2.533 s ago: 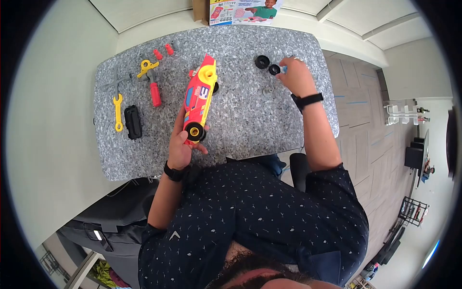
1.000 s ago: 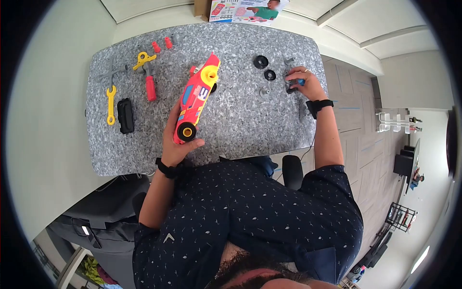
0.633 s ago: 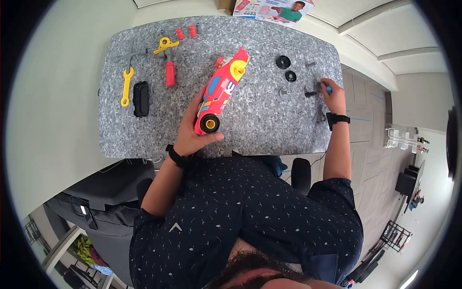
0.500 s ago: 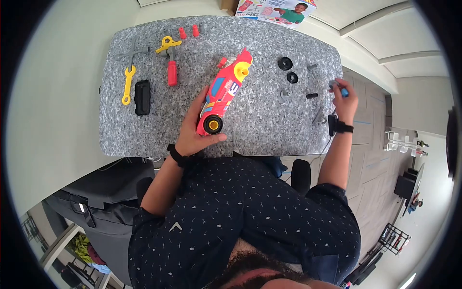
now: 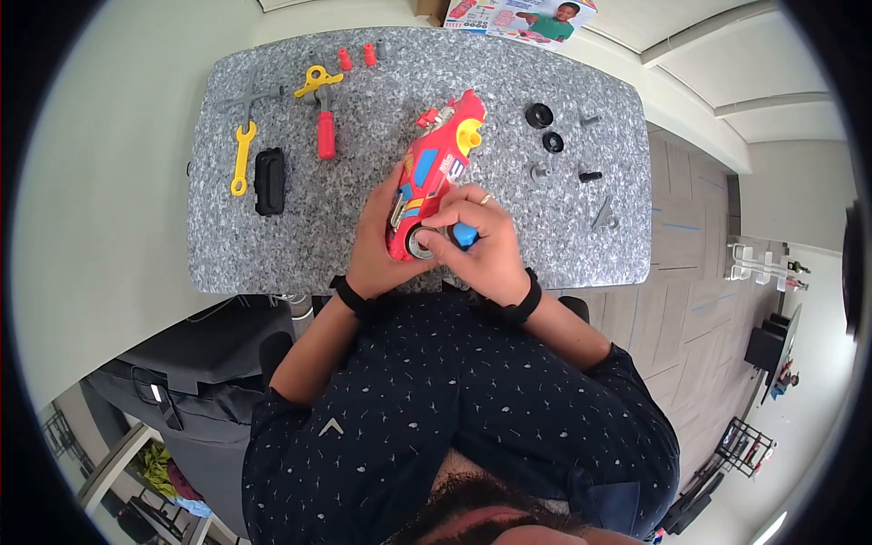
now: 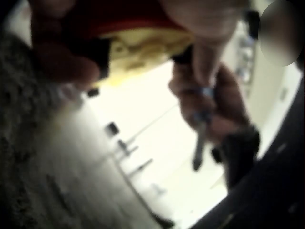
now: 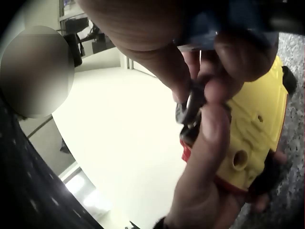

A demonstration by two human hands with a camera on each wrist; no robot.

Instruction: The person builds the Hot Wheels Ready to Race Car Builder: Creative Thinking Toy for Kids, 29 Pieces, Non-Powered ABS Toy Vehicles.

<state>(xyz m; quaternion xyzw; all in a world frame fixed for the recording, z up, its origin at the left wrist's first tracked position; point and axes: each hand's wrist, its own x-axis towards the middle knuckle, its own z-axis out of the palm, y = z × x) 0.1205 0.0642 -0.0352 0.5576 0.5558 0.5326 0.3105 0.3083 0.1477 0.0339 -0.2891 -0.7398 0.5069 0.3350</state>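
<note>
My left hand [image 5: 380, 247] grips the rear of the red toy car [image 5: 438, 166], which leans above the table; its yellow underside [image 7: 259, 124] shows in the right wrist view. Against the black wheel, the thumb and finger of my right hand [image 5: 489, 247] pinch a grey round piece [image 5: 421, 242], seen as a grey ring [image 7: 188, 109] in the right wrist view. Curled fingers of that hand also hold a blue-handled tool [image 5: 464, 235], whose grey shaft [image 6: 199, 148] points down in the left wrist view. Whether the ring touches the wheel is hard to tell.
On the grey table [image 5: 318, 254], black wheels [image 5: 540, 115], a black bolt [image 5: 590, 176] and grey parts [image 5: 606, 214] lie right. A yellow wrench [image 5: 241, 159], red-handled hammer [image 5: 326, 136] and black tray-like part [image 5: 270, 182] lie left. A printed box [image 5: 518, 18] stands behind.
My right hand has come left from the table's right edge to the car's rear wheel, bringing the blue-handled tool and grey piece. The car has tilted slightly in my left hand.
</note>
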